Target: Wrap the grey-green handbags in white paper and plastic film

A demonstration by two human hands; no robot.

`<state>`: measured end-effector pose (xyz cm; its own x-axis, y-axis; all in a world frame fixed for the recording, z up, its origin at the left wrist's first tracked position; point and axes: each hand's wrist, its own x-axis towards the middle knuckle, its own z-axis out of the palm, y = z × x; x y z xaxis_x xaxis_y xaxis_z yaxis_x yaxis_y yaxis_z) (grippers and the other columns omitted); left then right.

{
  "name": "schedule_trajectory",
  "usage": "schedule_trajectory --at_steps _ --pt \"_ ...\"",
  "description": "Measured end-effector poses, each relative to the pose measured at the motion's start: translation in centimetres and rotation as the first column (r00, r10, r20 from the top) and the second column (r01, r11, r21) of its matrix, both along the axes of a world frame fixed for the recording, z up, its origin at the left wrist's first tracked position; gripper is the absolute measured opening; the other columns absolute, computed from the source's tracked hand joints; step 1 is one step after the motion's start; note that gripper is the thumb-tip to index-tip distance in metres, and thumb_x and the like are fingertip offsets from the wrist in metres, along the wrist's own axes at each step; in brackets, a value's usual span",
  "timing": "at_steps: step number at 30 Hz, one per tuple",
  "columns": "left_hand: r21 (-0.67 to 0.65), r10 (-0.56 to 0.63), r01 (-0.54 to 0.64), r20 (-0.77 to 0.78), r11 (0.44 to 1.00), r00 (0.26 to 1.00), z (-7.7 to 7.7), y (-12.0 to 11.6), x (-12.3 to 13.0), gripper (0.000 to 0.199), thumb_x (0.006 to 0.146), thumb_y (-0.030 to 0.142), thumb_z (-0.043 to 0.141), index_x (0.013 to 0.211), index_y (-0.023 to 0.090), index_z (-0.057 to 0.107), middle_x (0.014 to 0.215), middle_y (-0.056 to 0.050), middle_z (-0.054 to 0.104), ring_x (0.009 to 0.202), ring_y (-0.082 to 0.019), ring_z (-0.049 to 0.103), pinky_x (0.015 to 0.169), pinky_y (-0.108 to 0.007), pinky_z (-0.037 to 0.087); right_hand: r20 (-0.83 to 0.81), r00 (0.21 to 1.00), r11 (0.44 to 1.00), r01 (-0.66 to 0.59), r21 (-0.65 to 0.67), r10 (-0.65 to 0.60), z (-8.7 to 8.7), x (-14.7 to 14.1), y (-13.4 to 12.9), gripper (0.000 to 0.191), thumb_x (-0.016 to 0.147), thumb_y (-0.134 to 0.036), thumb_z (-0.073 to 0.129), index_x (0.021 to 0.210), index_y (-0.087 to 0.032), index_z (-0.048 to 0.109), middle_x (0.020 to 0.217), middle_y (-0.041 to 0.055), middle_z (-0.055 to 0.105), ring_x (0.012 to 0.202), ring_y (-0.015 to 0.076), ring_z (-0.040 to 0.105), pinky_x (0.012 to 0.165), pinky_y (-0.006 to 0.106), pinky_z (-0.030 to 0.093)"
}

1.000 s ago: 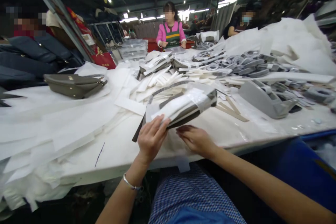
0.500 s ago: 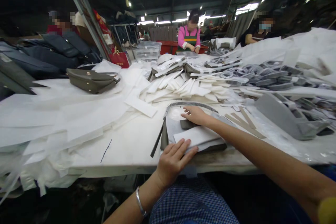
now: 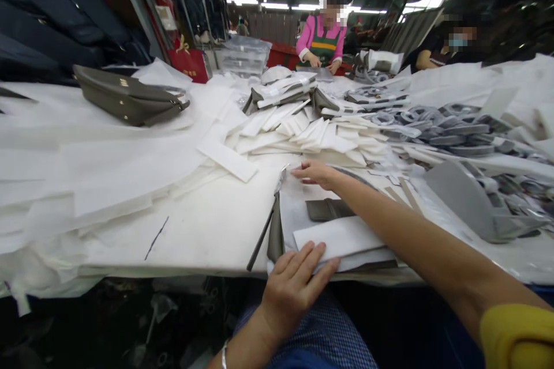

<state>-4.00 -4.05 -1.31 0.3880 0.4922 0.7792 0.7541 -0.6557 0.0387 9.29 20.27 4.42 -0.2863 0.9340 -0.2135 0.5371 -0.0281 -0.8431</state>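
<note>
A grey-brown bag (image 3: 276, 234) lies at the table's front edge, partly wrapped in pale sheet. A folded white padding sheet (image 3: 335, 236) covers its near part. My left hand (image 3: 296, 282) rests on the sheet's near left corner with fingers stretched out. Over the far left part of the bag, my right hand (image 3: 315, 174) reaches with fingers extended and slightly apart. Its fingertips are beside a wrapped, shiny strap end (image 3: 281, 177); contact is unclear. A dark flap (image 3: 318, 210) shows below my right hand, and a thin dark strap (image 3: 261, 236) hangs along the bag's left side.
White sheets (image 3: 116, 173) spread over the left, with a finished-looking olive bag (image 3: 130, 95) on them. White padding pieces (image 3: 303, 132) are heaped ahead. Wrapped grey handles (image 3: 450, 127) and a grey bag part (image 3: 463, 196) lie right. A co-worker (image 3: 322, 40) works opposite.
My right hand has shifted left toward the bag's wrapped strap end, uncovering more of the dark flap. My left hand still presses the white padding sheet. The view has tilted down.
</note>
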Motion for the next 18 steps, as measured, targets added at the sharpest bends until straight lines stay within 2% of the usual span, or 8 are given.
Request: schedule_trajectory --at_steps 2,4,9,11,14,18 --pt "-0.014 -0.004 0.004 0.009 1.0 1.0 0.1 0.0 0.0 0.036 0.101 0.016 0.048 0.133 0.029 0.061 0.136 0.0 0.063 0.123 -0.017 0.061 0.093 -0.029 0.052 -0.091 0.996 1.0 -0.01 0.009 0.011 0.9 0.3 -0.4 0.025 0.076 -0.044 0.075 0.084 -0.02 0.069 0.085 0.0018 0.073 0.078 0.0136 0.066 0.073 0.027 0.055" --pt "-0.023 -0.004 0.004 0.018 1.0 1.0 0.2 0.0 -0.1 0.035 0.101 0.017 0.05 0.132 0.029 0.061 0.135 -0.001 0.064 0.123 -0.017 0.061 0.093 -0.029 0.052 -0.16 0.986 0.999 -0.033 0.042 0.039 1.6 0.4 -0.9 0.027 0.074 -0.045 0.077 0.086 -0.021 0.072 0.084 0.0012 0.073 0.079 0.0141 0.064 0.076 0.027 0.054" --pt "-0.036 -0.002 0.002 0.002 0.999 1.0 0.3 -0.2 0.0 0.035 0.102 0.018 0.049 0.132 0.03 0.061 0.136 0.0 0.063 0.124 -0.018 0.061 0.093 -0.031 0.051 -0.287 0.945 0.964 -0.083 0.255 0.157 2.8 0.3 -2.7 0.027 0.066 -0.044 0.083 0.081 -0.021 0.079 0.082 0.0005 0.075 0.079 0.0167 0.065 0.082 0.031 0.051" --pt "-0.044 -0.004 0.004 0.002 0.999 1.0 0.3 -0.2 0.0 0.035 0.102 0.017 0.048 0.132 0.029 0.061 0.136 0.0 0.063 0.125 -0.018 0.06 0.094 -0.031 0.051 -0.311 0.939 0.957 -0.056 0.284 0.147 3.0 0.2 -3.1 0.028 0.064 -0.043 0.084 0.08 -0.021 0.079 0.084 0.0014 0.076 0.082 0.0183 0.066 0.084 0.033 0.051" --pt "-0.043 -0.004 0.004 -0.004 0.999 1.0 0.4 -0.2 0.0 0.036 0.102 0.016 0.047 0.133 0.029 0.06 0.136 -0.001 0.064 0.125 -0.018 0.06 0.094 -0.031 0.051 -0.361 0.928 0.968 0.009 0.252 0.085 2.6 -0.2 -2.8 0.031 0.06 -0.042 0.086 0.079 -0.02 0.079 0.084 0.0024 0.077 0.082 0.0195 0.067 0.084 0.033 0.052" --pt "-0.03 0.002 -0.003 -0.032 1.0 0.999 0.3 -0.3 0.1 0.037 0.102 0.016 0.046 0.134 0.029 0.06 0.136 -0.001 0.064 0.125 -0.018 0.06 0.094 -0.031 0.051 -0.438 0.899 0.97 0.114 0.214 -0.009 1.4 -0.9 -1.2 0.035 0.056 -0.046 0.086 0.076 -0.018 0.077 0.075 0.0014 0.074 0.074 0.0165 0.065 0.075 0.03 0.052"
